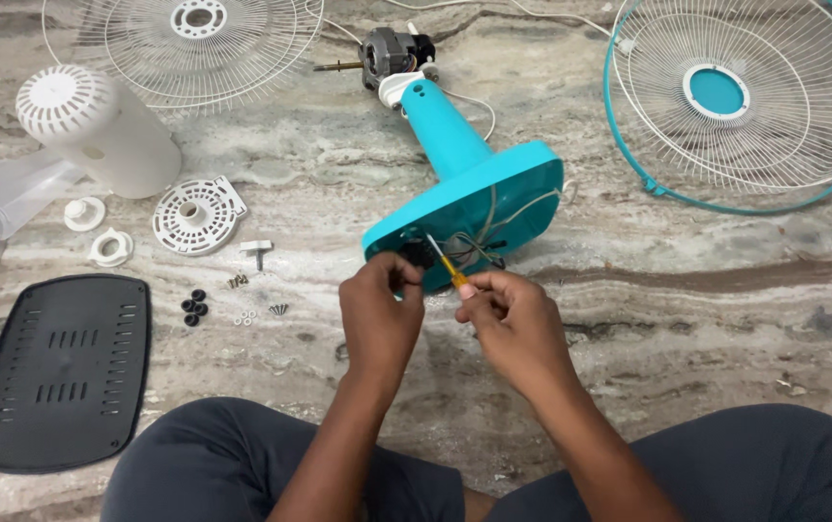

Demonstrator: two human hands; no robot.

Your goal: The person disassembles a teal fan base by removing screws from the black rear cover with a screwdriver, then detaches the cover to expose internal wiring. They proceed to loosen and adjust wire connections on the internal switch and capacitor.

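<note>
Fan base (493, 188) on its side, wiring partly hidden, screwdriver (445, 263) tip obscured

We see a floor (628, 319) of grey and beige stone with brown streaks running through it. The fan stand (454, 155) is bright turquoise, and its open base (493, 198) shows pale wires inside. We find the same turquoise on the rim and hub of the white wire grille (740, 97). The second grille (193, 39) is all white, like the motor cover (97, 126) and the round vented disc (198, 215). The slotted base plate (63, 367) is black. Our screwdriver (445, 263) has a yellow handle. Our trousers (242, 464) are dark grey.
</note>
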